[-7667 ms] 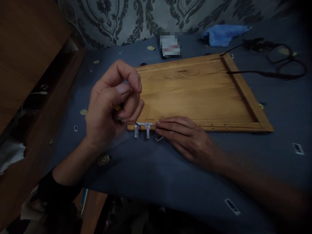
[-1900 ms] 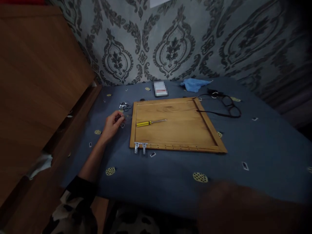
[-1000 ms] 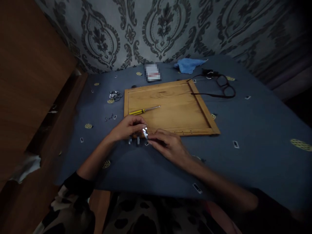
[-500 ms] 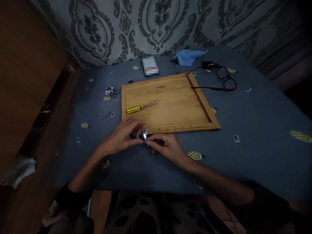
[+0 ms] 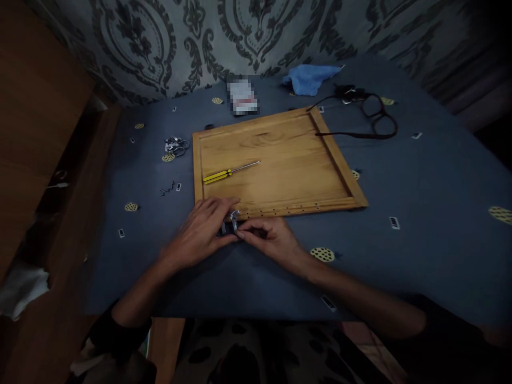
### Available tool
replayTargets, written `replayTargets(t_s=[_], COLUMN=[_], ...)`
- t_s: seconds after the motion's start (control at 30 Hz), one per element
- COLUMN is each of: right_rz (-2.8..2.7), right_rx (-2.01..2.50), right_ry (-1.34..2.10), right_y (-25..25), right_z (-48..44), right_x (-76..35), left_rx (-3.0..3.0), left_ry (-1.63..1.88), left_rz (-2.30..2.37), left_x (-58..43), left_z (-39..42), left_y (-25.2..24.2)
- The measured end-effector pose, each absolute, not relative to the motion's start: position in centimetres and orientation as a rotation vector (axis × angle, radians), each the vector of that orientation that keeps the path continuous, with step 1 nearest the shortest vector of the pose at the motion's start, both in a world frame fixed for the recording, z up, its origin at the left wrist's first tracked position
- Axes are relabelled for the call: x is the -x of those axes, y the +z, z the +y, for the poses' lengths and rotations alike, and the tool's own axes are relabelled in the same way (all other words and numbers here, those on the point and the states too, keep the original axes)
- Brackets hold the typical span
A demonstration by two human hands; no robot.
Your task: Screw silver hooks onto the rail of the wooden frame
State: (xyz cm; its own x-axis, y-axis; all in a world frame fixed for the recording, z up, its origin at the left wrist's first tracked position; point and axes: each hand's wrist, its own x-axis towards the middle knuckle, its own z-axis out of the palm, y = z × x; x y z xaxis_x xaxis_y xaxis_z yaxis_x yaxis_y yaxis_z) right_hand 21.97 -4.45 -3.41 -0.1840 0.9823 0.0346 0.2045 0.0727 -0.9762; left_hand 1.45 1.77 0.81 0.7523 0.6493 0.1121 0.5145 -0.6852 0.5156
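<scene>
Left hand [image 5: 200,233] and right hand [image 5: 269,240] meet, fingers curled, pinching the metal hinge [image 5: 233,218] together.

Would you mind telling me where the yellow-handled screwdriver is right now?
In the head view, the yellow-handled screwdriver lies on the left part of the wooden panel, handle leftward, beyond the left hand and right hand at the metal bracket.

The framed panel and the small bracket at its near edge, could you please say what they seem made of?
The honey-brown framed panel looks like wood, by its visible grain, apparently varnished. The small silvery bracket is probably bare metal, as it glints.
</scene>
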Motion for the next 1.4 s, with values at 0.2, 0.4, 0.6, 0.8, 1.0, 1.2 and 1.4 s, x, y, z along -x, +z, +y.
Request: replayTargets(t_s=[0.2, 0.4, 0.6, 0.8, 1.0, 1.2, 1.4], right_rz=[-1.632, -1.856, -2.107, -2.25, -2.277, -2.304, -2.295], right_rx=[1.225, 1.183, 1.112, 1.166, 1.157, 1.178, 1.162], right_ry=[1.082, 0.645, 0.339, 0.261, 0.269, 0.258, 0.236], right_y=[-3.3, -3.3, -2.9, -2.9, -3.2, -3.4, -3.4], right_z=[-4.7, -5.4, -5.5, -5.4, -5.4, -5.6, -5.6], right_x=[-22.0, -23.0, -24.1, -24.2, -24.5, -24.5, -24.3], left_rx=[-2.48, -2.483, -2.41, -2.359, -2.353, -2.375, -2.406], left_ry=[0.412, 0.42, 0.405, 0.447, 0.442, 0.423, 0.419], left_rz=[0.892, 0.919, 0.981, 0.958, 0.983, 0.99, 0.985], left_x=[-1.7, -1.8, -2.0, -2.1, -2.1, -2.2, -2.2], left_z=[1.4, 1.1, 1.0, 0.9, 0.7, 0.7, 0.7], left_y=[0.7, 0.7, 0.7, 0.6, 0.7, 0.9, 1.1])
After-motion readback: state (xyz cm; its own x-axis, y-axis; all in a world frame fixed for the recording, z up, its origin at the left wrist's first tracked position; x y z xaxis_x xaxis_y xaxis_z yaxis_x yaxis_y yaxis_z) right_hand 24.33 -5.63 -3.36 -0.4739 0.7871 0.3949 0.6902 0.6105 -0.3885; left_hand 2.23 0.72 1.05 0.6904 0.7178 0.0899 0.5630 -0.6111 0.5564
